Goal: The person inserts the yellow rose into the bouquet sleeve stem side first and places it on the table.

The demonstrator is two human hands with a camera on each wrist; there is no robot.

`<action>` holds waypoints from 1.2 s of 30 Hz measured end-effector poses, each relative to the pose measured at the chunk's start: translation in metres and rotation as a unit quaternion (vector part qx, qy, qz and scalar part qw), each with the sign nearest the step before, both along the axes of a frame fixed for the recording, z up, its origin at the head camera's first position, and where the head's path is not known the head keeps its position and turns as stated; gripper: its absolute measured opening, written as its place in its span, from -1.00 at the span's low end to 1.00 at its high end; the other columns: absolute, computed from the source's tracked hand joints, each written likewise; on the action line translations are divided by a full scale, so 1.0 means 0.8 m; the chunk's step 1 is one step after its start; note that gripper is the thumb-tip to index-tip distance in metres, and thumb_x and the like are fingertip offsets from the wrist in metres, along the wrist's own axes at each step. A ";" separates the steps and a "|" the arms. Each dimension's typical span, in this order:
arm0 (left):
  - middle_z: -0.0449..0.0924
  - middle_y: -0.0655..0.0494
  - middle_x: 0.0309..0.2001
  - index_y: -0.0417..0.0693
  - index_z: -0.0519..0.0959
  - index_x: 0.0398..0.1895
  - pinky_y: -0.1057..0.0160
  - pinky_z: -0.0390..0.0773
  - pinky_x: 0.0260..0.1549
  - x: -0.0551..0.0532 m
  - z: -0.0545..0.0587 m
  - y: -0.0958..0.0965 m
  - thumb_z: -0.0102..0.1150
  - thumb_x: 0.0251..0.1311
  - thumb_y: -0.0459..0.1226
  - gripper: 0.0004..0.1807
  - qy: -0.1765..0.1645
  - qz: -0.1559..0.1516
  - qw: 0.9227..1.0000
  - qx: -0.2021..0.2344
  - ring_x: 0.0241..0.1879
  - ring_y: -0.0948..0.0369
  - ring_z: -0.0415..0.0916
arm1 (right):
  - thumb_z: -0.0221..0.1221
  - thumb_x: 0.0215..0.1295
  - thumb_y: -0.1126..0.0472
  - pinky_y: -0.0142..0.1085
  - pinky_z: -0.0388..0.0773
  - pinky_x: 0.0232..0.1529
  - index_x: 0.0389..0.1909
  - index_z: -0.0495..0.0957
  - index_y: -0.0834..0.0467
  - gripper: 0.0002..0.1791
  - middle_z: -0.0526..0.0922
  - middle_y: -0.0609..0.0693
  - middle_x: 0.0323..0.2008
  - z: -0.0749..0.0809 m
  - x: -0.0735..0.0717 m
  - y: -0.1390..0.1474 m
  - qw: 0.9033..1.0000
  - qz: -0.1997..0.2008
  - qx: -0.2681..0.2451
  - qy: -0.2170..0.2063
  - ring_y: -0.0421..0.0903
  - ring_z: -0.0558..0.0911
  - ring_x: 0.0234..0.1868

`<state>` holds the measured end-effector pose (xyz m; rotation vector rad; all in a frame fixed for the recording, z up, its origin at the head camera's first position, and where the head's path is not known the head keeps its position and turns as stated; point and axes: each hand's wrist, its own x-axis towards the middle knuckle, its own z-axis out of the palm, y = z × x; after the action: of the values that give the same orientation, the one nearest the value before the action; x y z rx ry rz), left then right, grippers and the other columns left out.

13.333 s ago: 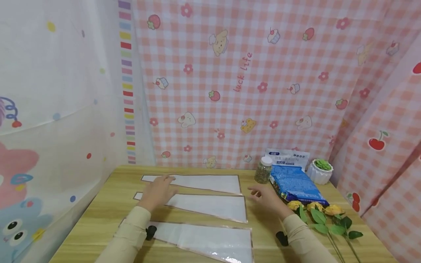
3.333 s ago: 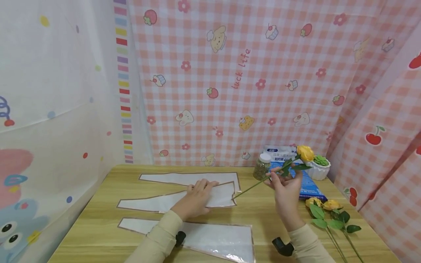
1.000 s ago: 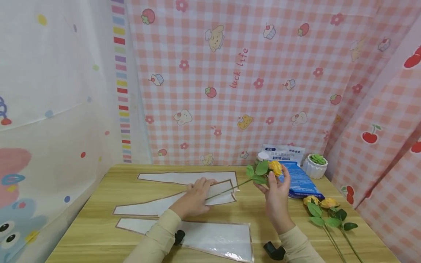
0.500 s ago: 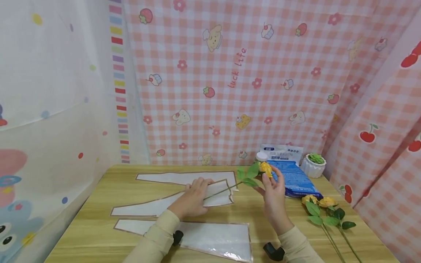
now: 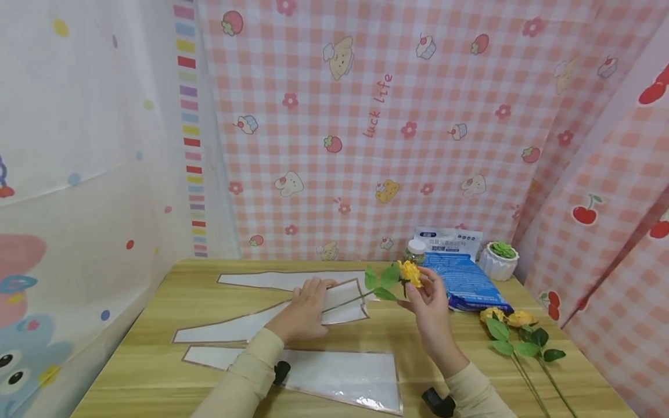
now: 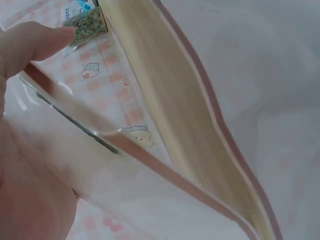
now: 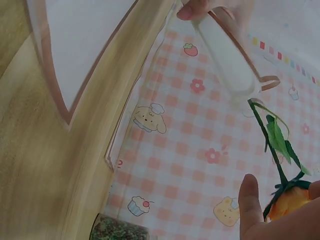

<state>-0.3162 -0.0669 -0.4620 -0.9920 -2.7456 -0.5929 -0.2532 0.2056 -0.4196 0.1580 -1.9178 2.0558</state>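
Note:
My left hand point(image 5: 305, 310) grips the middle of a white tapered flower sleeve point(image 5: 342, 299) with a brown border, lifting its wide mouth off the table. My right hand point(image 5: 431, 307) holds a yellow rose point(image 5: 410, 273) just under and around its bloom. The green stem points left, and its lower part lies inside the sleeve; the leaves point(image 5: 387, 280) stay outside. In the left wrist view the stem point(image 6: 75, 120) shows as a dark line at the sleeve's edge by my thumb. The right wrist view shows the bloom point(image 7: 287, 204) between my fingers.
Flat sleeves lie behind point(image 5: 261, 281) and in front point(image 5: 345, 374) of the held one. Two more yellow roses point(image 5: 517, 319) lie at right. A lidded jar point(image 5: 415, 251), a blue packet point(image 5: 462, 281) and a potted succulent point(image 5: 499, 261) stand at the back right.
The middle sleeve has been picked up and a rose taken from the three at right. Over the last second the right hand has moved left, sliding the stem deeper into the sleeve.

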 end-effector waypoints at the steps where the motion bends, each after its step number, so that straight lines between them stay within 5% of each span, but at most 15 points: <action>1: 0.23 0.07 0.04 -0.02 0.11 0.44 0.16 0.13 -0.19 -0.001 0.000 0.000 0.59 -0.14 -0.20 0.08 -0.003 0.002 1.000 -0.001 0.01 0.12 0.18 | 0.01 0.58 0.27 -0.28 0.65 -0.08 0.43 0.11 0.24 -0.48 0.27 0.22 0.32 0.000 0.000 -0.001 1.000 -0.001 0.008 -0.001 -0.11 0.52 0.08; 9: 0.23 0.10 0.04 0.02 0.09 0.45 0.16 0.13 -0.20 -0.002 0.001 0.000 0.61 -0.20 -0.18 0.13 -0.010 0.002 1.000 0.002 0.01 0.12 0.18 | 0.05 0.52 0.37 -0.32 0.64 -0.09 0.35 0.19 0.31 -0.53 0.32 0.23 0.23 -0.003 -0.002 -0.007 0.999 -0.012 0.048 -0.015 -0.20 0.52 0.02; 21: 0.24 0.12 0.05 0.03 0.08 0.48 0.18 0.18 -0.15 -0.003 0.002 0.001 0.62 -0.23 -0.20 0.17 -0.036 -0.007 0.999 0.010 0.04 0.15 0.18 | 0.13 0.43 0.46 -0.34 0.65 -0.12 0.28 0.28 0.30 -0.55 0.31 0.26 0.27 -0.006 -0.007 -0.010 0.995 -0.003 0.099 -0.024 0.11 0.43 0.22; 36: 0.27 0.06 0.06 -0.01 0.06 0.51 0.18 0.19 -0.13 -0.005 0.008 0.002 0.59 -0.29 -0.22 0.22 -0.044 -0.009 0.999 0.009 0.03 0.14 0.19 | 0.33 0.27 0.43 -0.35 0.58 -0.30 0.19 0.47 0.28 -0.53 0.46 0.20 0.02 -0.013 -0.006 -0.020 0.978 -0.022 0.208 0.014 0.10 0.56 -0.01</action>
<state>-0.3201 -0.0653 -0.4557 -1.0118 -2.8042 -0.6783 -0.2577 0.1896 -0.4301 0.2361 -2.2859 1.5898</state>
